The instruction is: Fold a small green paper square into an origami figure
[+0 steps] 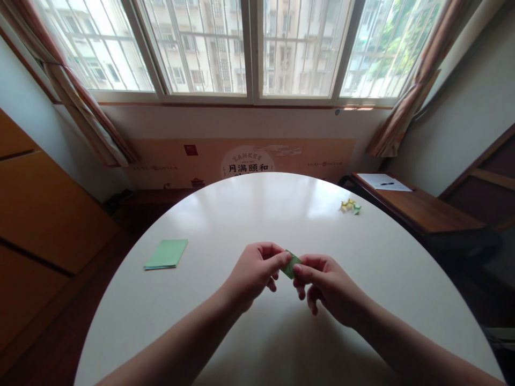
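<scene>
A small folded piece of green paper [289, 265] is held up above the white round table [225, 214]. My left hand [257, 271] pinches its left side between thumb and fingers. On its right side, my right hand [324, 279] grips it between thumb and index finger, with the other fingers curled loosely below. The fingertips hide parts of the paper, so its exact folds cannot be made out.
A stack of green square paper [166, 253] lies at the table's left. Several small yellow and green folded paper pieces [350, 206] sit at the far right. Beyond the right edge, a wooden side table [438, 209] bears a white sheet [382, 182] and a pen [387, 184].
</scene>
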{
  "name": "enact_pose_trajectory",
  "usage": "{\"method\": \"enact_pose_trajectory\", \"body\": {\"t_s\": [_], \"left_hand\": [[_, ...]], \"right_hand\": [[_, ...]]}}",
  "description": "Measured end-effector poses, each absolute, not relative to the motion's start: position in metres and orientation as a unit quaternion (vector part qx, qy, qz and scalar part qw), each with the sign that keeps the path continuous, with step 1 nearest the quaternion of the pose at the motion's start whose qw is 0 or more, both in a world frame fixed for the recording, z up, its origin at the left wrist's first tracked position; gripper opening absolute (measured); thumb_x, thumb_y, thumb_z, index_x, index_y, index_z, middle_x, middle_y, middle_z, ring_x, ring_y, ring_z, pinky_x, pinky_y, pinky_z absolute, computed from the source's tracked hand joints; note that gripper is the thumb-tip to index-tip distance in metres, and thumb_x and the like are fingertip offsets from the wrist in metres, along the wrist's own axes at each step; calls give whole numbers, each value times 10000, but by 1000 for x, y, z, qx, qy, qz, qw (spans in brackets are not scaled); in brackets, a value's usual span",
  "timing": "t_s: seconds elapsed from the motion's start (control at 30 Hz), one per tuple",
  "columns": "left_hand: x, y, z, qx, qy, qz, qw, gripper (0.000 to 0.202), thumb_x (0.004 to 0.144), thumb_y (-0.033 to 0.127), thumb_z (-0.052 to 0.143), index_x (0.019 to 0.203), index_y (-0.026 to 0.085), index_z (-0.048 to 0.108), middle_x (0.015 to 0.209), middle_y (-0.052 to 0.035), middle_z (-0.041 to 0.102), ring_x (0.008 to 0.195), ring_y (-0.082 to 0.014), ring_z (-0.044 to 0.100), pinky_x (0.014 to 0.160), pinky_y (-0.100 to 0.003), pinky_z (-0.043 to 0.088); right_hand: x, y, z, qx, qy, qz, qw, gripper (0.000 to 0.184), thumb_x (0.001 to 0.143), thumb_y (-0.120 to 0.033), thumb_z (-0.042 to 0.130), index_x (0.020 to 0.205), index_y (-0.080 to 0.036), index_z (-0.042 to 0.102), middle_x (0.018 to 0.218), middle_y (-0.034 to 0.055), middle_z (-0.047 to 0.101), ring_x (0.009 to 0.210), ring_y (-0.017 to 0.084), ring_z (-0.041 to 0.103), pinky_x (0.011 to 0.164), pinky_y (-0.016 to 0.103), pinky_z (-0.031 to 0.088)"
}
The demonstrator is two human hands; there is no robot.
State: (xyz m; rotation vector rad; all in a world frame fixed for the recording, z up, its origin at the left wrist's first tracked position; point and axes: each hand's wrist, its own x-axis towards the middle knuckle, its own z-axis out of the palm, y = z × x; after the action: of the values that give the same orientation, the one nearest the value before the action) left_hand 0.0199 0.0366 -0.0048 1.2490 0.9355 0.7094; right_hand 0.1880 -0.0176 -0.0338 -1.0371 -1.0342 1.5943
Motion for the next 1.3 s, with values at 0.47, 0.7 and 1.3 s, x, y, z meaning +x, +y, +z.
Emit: {"method": "enact_pose_trajectory", "body": {"t_s": [0.47, 0.7, 1.3], "left_hand": [[18, 41, -6, 619, 394, 271, 623, 226, 729, 346, 730, 743, 121, 723, 630, -43, 638, 540, -119, 511, 384, -176, 408], [18, 41, -9, 651, 386, 291, 585, 184, 751, 304, 683, 703, 128, 705, 581, -16, 601, 480, -99, 490, 376, -180, 415], [20, 39, -8, 592, 415, 329, 607, 210, 722, 335, 701, 718, 126, 680, 591, -10, 595, 498, -100, 477, 393, -188, 411]], "right_hand": [[187, -19, -32, -493, -418, 602, 469, 258, 751, -372, 728, 650, -159, 621, 569, 2, 589, 480, 123, 565, 347, 175, 380], [188, -20, -33, -505, -480, 563, 445, 333, 788, -475, 725, 709, -161, 646, 629, 22, 625, 559, 155, 618, 361, 180, 418], [193, -15, -31, -523, -504, 545, 418, 224, 859, -389, 618, 839, -172, 669, 796, 43, 643, 596, 153, 613, 344, 180, 447]]}}
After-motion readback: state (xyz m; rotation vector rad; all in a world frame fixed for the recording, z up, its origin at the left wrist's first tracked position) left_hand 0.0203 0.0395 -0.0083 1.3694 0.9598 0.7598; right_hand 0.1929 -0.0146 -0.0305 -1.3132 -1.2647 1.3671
